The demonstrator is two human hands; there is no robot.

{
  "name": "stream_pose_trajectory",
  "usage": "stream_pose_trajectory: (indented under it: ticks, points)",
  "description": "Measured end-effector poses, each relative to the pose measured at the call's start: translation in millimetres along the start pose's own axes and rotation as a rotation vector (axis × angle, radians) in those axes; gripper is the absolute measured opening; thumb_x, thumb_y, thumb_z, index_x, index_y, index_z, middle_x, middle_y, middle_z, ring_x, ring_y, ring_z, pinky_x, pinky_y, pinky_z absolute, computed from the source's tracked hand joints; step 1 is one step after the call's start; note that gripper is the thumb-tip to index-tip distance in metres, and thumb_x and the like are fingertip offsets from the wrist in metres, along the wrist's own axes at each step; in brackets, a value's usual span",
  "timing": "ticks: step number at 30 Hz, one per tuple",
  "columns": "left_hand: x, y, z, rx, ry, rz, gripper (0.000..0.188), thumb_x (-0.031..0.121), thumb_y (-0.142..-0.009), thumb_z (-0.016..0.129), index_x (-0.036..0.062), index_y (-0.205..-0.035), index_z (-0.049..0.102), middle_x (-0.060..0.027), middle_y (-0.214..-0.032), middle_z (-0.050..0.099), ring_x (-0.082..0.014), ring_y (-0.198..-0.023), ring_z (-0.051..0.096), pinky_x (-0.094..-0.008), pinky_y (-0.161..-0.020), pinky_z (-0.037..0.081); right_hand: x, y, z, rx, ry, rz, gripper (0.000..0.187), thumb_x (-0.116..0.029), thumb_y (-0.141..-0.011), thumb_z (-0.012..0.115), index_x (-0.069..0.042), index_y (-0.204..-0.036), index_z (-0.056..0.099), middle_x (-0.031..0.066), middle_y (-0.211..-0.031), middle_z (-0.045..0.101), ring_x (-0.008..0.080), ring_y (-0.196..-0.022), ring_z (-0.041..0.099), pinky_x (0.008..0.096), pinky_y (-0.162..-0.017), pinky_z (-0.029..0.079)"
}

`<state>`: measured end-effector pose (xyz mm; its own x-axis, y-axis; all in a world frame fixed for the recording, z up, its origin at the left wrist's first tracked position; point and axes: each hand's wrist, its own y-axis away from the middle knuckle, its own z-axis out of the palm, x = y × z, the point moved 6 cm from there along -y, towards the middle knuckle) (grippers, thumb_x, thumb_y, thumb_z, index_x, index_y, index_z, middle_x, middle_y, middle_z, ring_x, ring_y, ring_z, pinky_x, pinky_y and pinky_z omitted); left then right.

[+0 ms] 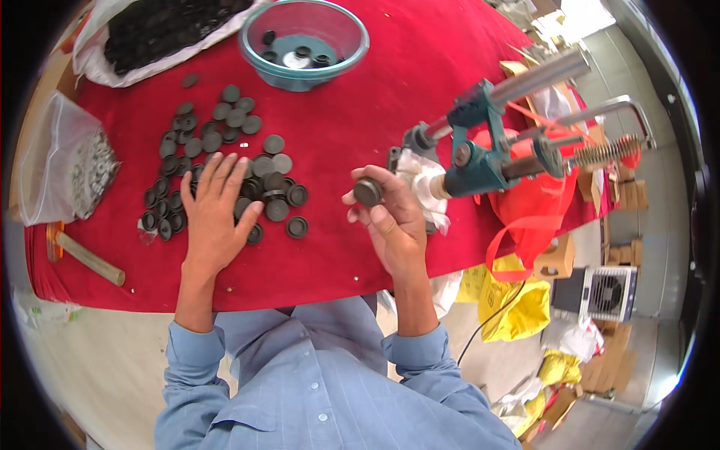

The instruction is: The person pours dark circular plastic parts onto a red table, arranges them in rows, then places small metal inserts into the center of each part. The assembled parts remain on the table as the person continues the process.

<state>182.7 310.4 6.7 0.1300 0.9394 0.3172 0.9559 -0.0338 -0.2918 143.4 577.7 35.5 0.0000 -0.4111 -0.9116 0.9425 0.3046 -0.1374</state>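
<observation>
A dark, round plastic cap (367,193) is held between the thumb and fingers of my right hand (401,232), raised over the red cloth just left of a bench press. My left hand (211,217) lies palm down with its fingers spread, over the near part of a loose pile of similar black caps (277,209). Some caps lie flat side up, others show their hollow, rimmed side. The hand hides part of the pile. The green hand press (484,165) has a steel column, a spring and white wrapping around its base.
A teal bowl (304,81) with a few caps stands at the back. Beside it lies a white sack (94,64) of black parts. At left are a clear bag (56,157) of small grey pieces and a wooden-handled hammer (91,259). A red bag (529,217) hangs behind the press.
</observation>
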Motion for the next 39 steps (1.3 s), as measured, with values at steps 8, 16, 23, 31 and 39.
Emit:
stream_pose_trajectory:
  ticks: [8,16,23,31,39]
  points:
    - [-3,0,6,-0.028,-0.047,-0.008,0.065,0.038,-0.103,0.065,0.0167,-0.162,0.05,-0.0058,-0.166,0.05,-0.0277,-0.161,0.035,-0.0597,-0.132,0.012,1,60,-20,0.106,0.005,-0.03,0.039,-0.023,-0.11,0.067,0.003,-0.137,0.059,0.0173,-0.13,0.066,0.0258,-0.111,0.074,0.0348,-0.09,0.062]
    - [-3,0,8,-0.022,-0.077,0.007,0.064,0.037,-0.103,0.065,0.0159,-0.162,0.05,-0.0051,-0.166,0.051,-0.0275,-0.16,0.036,-0.0573,-0.133,0.012,-23,84,-34,0.094,0.01,-0.151,0.035,-0.03,-0.111,0.066,0.002,-0.126,0.059,0.0179,-0.116,0.07,0.0181,-0.086,0.071,0.0279,-0.073,0.055]
    - [7,0,-20,0.23,0.043,0.074,0.056,0.026,-0.097,0.072,0.0073,-0.149,0.062,-0.0156,-0.158,0.056,-0.035,-0.149,0.047,-0.0503,-0.124,0.032,-19,99,-29,0.146,-0.096,-0.155,0.032,-0.029,-0.109,0.069,-0.003,-0.126,0.063,0.0164,-0.12,0.064,0.0182,-0.097,0.065,0.0287,-0.08,0.052]
    - [135,38,-59,0.161,0.784,0.353,0.046,0.03,-0.083,0.092,0.0025,-0.117,0.076,-0.013,-0.103,0.074,-0.0262,-0.08,0.069,-0.0355,-0.065,0.055,-12,92,14,-0.027,0.063,-0.178,0.026,-0.019,-0.104,0.074,-0.003,-0.126,0.072,0.0159,-0.124,0.061,0.0223,-0.108,0.066,0.0337,-0.089,0.056]
    - [140,56,-55,0.323,0.722,0.357,0.036,0.013,-0.086,0.09,-0.001,-0.112,0.069,-0.0133,-0.094,0.069,-0.0241,-0.069,0.065,-0.0345,-0.054,0.05,-28,89,40,-0.045,0.366,-0.221,0.024,-0.01,-0.102,0.073,-0.001,-0.125,0.074,0.0173,-0.114,0.068,0.0238,-0.1,0.07,0.0339,-0.083,0.058]
